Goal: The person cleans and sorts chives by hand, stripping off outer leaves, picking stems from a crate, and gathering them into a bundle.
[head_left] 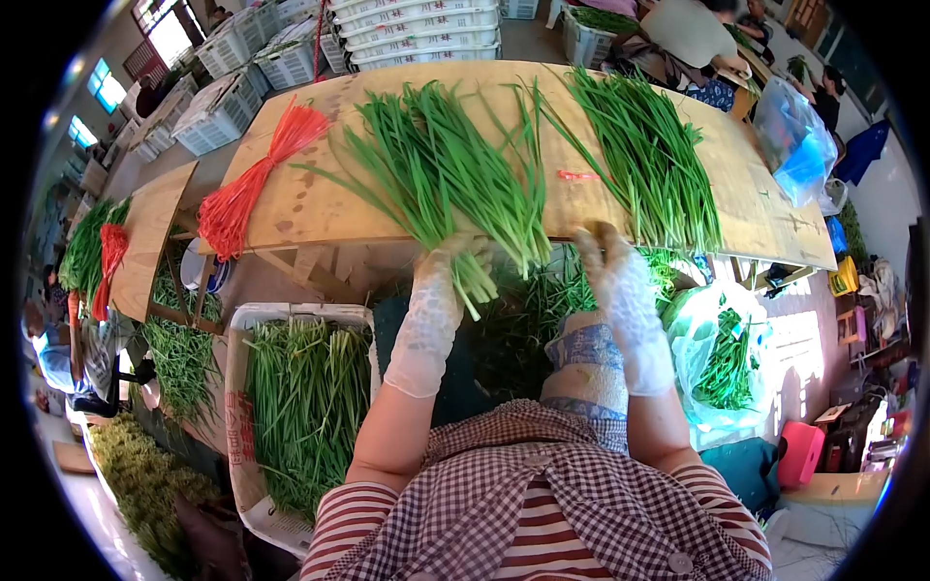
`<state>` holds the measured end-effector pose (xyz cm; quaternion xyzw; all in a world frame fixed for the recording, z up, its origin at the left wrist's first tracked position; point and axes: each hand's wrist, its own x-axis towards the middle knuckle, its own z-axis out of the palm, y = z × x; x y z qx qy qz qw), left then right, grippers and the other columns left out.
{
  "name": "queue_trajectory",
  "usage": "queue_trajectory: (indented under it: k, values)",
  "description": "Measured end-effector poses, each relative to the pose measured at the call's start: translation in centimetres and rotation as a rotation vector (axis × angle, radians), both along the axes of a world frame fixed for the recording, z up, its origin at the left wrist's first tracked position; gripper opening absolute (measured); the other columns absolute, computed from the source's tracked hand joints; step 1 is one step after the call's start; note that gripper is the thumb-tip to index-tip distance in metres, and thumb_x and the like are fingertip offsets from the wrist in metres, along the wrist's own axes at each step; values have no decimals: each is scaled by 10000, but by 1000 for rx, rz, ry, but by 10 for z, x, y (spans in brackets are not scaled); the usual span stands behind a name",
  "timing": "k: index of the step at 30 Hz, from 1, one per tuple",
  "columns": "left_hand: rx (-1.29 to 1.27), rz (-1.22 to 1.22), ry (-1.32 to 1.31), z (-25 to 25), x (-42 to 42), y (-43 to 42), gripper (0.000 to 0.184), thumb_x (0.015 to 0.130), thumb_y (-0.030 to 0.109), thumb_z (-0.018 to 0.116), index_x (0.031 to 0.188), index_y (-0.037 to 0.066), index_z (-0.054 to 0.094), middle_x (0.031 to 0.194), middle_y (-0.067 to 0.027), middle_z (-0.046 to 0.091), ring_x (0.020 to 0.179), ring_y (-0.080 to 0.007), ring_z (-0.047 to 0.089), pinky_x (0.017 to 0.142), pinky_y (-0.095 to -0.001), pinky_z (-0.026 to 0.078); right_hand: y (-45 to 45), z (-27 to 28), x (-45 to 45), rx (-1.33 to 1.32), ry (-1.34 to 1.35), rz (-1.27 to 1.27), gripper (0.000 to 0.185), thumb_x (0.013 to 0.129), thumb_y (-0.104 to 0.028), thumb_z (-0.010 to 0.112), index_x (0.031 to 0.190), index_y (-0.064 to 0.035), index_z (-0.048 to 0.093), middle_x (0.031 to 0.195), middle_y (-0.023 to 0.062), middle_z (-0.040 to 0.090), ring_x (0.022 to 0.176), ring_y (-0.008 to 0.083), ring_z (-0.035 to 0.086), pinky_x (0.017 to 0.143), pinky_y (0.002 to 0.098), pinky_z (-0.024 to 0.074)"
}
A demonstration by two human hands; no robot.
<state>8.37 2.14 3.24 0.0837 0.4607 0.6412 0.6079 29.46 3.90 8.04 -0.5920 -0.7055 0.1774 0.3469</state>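
Note:
My left hand [448, 259], in a whitish see-through glove, is closed around the stem ends of a bunch of garlic chives [407, 165] at the table's near edge. The pale cut ends stick out below my fingers. Just to the right, more loose garlic chives [504, 198] lie with their ends over the edge. My right hand [605, 254], gloved too, is at the edge between the two piles, fingers slightly apart and nothing seen in them. Beyond it lies another pile of garlic chives [651, 160]. A short red strip [578, 175] rests on the wood between the piles.
Red plastic strips [263, 174] lie bundled on the left of the wooden table [320, 208]. A white crate [239, 387] full of greens stands at lower left. A plastic bag [683, 373] of greens sits at right. Stacked crates [421, 39] and other people are beyond.

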Motion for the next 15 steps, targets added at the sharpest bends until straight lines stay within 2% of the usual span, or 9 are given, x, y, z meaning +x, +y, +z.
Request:
queue_trajectory:
  k: [2, 3, 4, 6, 9, 11, 12, 14, 15]
  values:
    - [99, -53, -73, 25, 11, -10, 238, 899, 174, 581, 1062, 0, 569, 965, -125, 631, 805, -231, 626, 686, -332, 540, 9, -16, -26, 2, 66, 137, 453, 903, -330, 589, 1145, 49, 535, 864, 277, 644, 831, 404, 654, 712, 441, 530]
    - [147, -79, -108, 33, 16, -14, 262, 905, 192, 576, 1095, 10, 567, 991, -122, 628, 830, -230, 626, 706, -337, 543, 12, -19, -41, -122, 154, 291, 509, 869, -250, 655, 1236, 67, 501, 1044, 229, 658, 945, 286, 648, 823, 363, 503]
    - [112, -105, -87, 26, 18, -11, 279, 903, 196, 582, 1115, 17, 566, 1010, -115, 625, 848, -226, 626, 730, -338, 540, 6, -14, -52, -209, 250, 397, 518, 835, -211, 685, 1231, 66, 500, 1040, 235, 654, 926, 301, 655, 810, 384, 507]
    - [51, -147, -43, 4, 15, 0, 314, 897, 205, 594, 1157, 32, 564, 1048, -101, 619, 884, -218, 625, 779, -341, 535, -12, -29, -65, -110, -43, 376, 512, 809, -204, 709, 1207, 58, 523, 996, 239, 657, 890, 312, 663, 787, 385, 517]
    - [202, -314, 76, -3, 4, -21, 364, 833, 152, 663, 1151, 4, 569, 1024, -93, 636, 893, -202, 630, 824, -328, 518, -25, -19, -39, 40, -104, 590, 451, 819, -275, 681, 1150, 1, 548, 848, 242, 647, 819, 386, 640, 717, 419, 525]
    - [342, -259, 151, 7, 7, -29, 417, 762, 76, 714, 1142, -13, 568, 993, -98, 655, 862, -215, 649, 757, -316, 541, -7, 1, -15, -239, 172, 562, 556, 804, -365, 699, 1199, -2, 551, 1022, 218, 652, 868, 309, 662, 779, 394, 514]
    - [394, -244, 212, 19, 8, -27, 432, 749, 60, 720, 1146, -17, 565, 995, -102, 658, 864, -222, 653, 738, -311, 546, 1, 15, -12, -414, 352, 440, 594, 800, -389, 704, 1225, -5, 548, 1084, 204, 648, 898, 270, 663, 800, 380, 508]
    - [500, -208, 328, 46, 10, -10, 466, 723, 26, 731, 1154, -24, 561, 998, -112, 663, 868, -235, 661, 700, -302, 557, 23, 32, -21, -137, 354, 331, 630, 804, -360, 709, 1266, 23, 519, 1135, 178, 632, 965, 199, 620, 848, 335, 485]
    - [507, -230, 463, 59, 10, 0, 470, 723, 50, 750, 1150, -19, 566, 1006, -110, 664, 874, -221, 659, 725, -301, 553, 31, 48, -27, -157, 444, 433, 650, 803, -335, 711, 1283, 45, 491, 1138, 171, 624, 993, 201, 601, 875, 328, 475]
